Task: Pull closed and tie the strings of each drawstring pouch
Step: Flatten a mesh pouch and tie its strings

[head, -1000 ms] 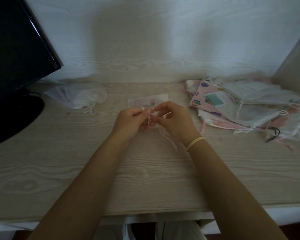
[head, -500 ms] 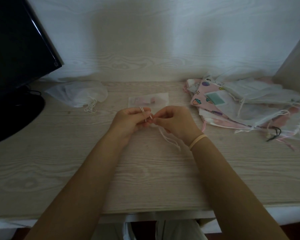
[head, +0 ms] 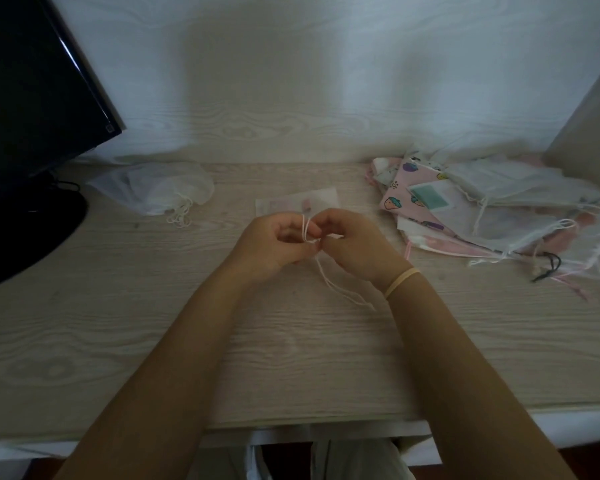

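pouch strings (head: 307, 227) pinched by left hand (head: 274, 242), right hand (head: 355, 244); pouch pile (head: 499, 216) right.

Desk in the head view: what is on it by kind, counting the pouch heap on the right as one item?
Black monitor: 1
Separate sheer white drawstring pouches: 2
Heap of mixed pouches: 1
Hands pinching white strings: 2
Total: 6

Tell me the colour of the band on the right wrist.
Pale yellowish band, clearest in the head view.
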The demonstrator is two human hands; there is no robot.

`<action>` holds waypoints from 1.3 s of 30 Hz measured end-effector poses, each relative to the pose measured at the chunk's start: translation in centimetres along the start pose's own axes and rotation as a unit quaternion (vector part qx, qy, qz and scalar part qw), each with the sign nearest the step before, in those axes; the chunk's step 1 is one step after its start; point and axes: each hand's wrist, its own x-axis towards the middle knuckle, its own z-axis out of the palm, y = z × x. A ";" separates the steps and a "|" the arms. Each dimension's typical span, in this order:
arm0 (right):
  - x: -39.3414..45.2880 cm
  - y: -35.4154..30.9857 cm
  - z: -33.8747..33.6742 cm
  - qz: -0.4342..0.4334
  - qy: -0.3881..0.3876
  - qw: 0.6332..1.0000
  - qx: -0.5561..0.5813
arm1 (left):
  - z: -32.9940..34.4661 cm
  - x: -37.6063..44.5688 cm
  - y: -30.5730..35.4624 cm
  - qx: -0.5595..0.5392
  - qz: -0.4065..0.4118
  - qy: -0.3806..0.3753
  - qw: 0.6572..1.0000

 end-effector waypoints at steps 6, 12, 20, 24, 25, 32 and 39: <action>0.0 0.5 -0.3 0.008 0.008 1.000 -0.008 | -0.4 0.5 -0.4 0.093 0.047 0.054 0.993; 0.2 0.6 0.0 0.029 0.054 0.998 0.013 | -0.2 0.6 -1.5 0.160 0.082 0.122 0.976; 0.1 0.1 0.4 0.114 0.021 0.984 0.135 | 0.4 1.0 -1.9 0.138 0.087 0.166 0.972; -0.2 -0.1 0.6 0.122 -0.015 0.982 0.146 | 0.6 0.9 -2.0 0.135 0.097 0.170 0.971; -0.2 0.0 0.6 0.124 -0.031 0.980 0.156 | 0.6 0.9 -2.0 0.136 0.099 0.167 0.971; -0.3 0.2 0.3 0.140 -0.045 0.975 0.168 | 0.8 0.9 -1.9 0.104 0.101 0.164 0.976; 0.3 0.4 0.3 0.177 0.066 0.971 0.145 | 1.1 0.9 -1.8 0.039 0.062 0.147 0.986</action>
